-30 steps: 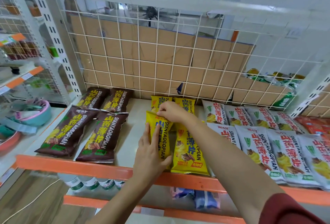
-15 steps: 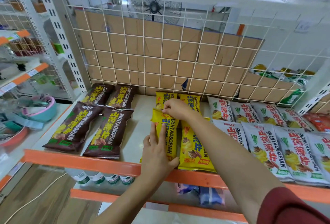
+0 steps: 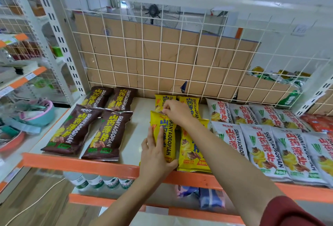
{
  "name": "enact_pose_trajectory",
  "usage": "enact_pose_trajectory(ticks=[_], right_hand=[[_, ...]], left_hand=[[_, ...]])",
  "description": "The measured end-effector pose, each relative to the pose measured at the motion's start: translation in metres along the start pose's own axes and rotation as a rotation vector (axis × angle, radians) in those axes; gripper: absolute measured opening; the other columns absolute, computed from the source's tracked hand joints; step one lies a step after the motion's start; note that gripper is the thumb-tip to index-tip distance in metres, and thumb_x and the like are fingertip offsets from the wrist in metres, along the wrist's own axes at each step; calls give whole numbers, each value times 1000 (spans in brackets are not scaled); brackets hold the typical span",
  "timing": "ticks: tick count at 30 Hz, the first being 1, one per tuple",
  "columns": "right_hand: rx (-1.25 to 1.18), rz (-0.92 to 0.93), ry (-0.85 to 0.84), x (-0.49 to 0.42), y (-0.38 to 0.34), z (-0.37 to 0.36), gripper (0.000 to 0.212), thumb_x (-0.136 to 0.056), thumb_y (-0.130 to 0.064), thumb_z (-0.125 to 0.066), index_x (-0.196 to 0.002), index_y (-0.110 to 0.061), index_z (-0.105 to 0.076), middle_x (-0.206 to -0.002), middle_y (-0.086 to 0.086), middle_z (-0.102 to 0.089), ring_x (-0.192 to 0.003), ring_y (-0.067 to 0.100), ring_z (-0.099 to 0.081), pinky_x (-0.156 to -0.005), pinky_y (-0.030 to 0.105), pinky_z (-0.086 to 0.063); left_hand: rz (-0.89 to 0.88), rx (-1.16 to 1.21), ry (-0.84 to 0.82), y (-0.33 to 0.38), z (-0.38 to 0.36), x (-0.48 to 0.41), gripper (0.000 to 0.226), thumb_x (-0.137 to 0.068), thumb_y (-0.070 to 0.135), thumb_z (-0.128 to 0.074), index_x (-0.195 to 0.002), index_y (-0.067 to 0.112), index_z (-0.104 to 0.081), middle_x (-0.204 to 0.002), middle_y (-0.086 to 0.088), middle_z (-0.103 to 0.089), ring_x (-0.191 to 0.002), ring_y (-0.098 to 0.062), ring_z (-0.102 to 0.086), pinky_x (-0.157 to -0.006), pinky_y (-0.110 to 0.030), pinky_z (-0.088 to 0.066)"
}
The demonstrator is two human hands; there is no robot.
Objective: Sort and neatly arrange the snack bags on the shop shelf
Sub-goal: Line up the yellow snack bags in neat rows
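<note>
Right hand reaches across, arm extended, fingertips pinching the top seam of the yellow bag. Left hand lies on its lower end, fingers straight along it, thumb hooked under the bottom edge. The bag lies mid-shelf, between brown bags and white bags.

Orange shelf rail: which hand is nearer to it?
Left. The left hand holds the yellow bag just behind the orange rail; the right hand pinches that bag's top, farther back.
</note>
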State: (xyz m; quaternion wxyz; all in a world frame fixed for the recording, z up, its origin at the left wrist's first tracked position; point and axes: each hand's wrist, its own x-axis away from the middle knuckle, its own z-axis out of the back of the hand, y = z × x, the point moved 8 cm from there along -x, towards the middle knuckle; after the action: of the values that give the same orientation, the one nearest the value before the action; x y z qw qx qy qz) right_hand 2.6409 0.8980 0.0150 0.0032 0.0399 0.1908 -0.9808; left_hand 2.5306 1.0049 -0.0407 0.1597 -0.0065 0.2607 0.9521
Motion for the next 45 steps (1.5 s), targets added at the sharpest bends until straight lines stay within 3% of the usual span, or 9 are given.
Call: enact_pose_trajectory(ticks=[3,5,7,12,18,34,45], right_hand=[[-64,-58,185,21,11,22,20,-93,-30,-49,-107,-20,-59,-111,4,-59,-107,25,-53,-92,39,-34],[-30,-94,236,44,19,29,25,-93,-31,-47,-115,-20,-54,-118,3,-55,-113,24,-48,-93,38,-33],[24,-144,234,69,29,29,34,-93,-34,-45,-124,-20,-48,-128,4,-48,-119,24,-43,-95,38,-32],[49,-296,160,114,48,15,58,-90,-46,-47,-141,-24,-28,-152,6,-21,-138,27,-22,-108,46,-25],[-33,-348,95,131,47,-4,79,-86,-54,-50,-148,-26,-9,-157,4,3,-140,33,-15,-108,45,-27],[-12,-333,178,133,39,-10,78,-85,-52,-50,-148,-24,-13,-156,4,2,-138,31,-20,-105,42,-33],[-70,-325,192,147,45,-9,89,-83,-61,-51,-149,-23,-5,-157,4,6,-143,26,-12,-110,40,-27]], left_hand=[[18,67,-10,-4,4,-1,102,-72,56,-60,-148,30,3,-155,-8,13,-139,-31,-8,-113,-36,-13],[8,114,32,-4,14,-4,100,-63,71,-39,-148,30,-7,-156,-8,6,-141,-29,-7,-114,-36,-13],[-24,132,65,-2,22,-12,101,-57,73,-23,-148,30,-13,-156,-8,-2,-141,-27,-9,-114,-35,-13],[-120,16,65,7,19,-35,77,-78,60,-40,-146,30,-21,-155,-6,-13,-141,-28,-11,-115,-35,-11],[-178,-49,104,7,13,-43,74,-73,58,-33,-139,25,-42,-152,-8,-28,-139,-36,-21,-112,-45,-23],[-168,56,138,2,11,-35,81,-69,63,-29,-141,27,-37,-155,-5,-17,-143,-28,-7,-115,-39,-14],[-177,67,125,1,14,-31,80,-69,63,-31,-139,26,-41,-154,-6,-21,-142,-29,-15,-114,-40,-17]])
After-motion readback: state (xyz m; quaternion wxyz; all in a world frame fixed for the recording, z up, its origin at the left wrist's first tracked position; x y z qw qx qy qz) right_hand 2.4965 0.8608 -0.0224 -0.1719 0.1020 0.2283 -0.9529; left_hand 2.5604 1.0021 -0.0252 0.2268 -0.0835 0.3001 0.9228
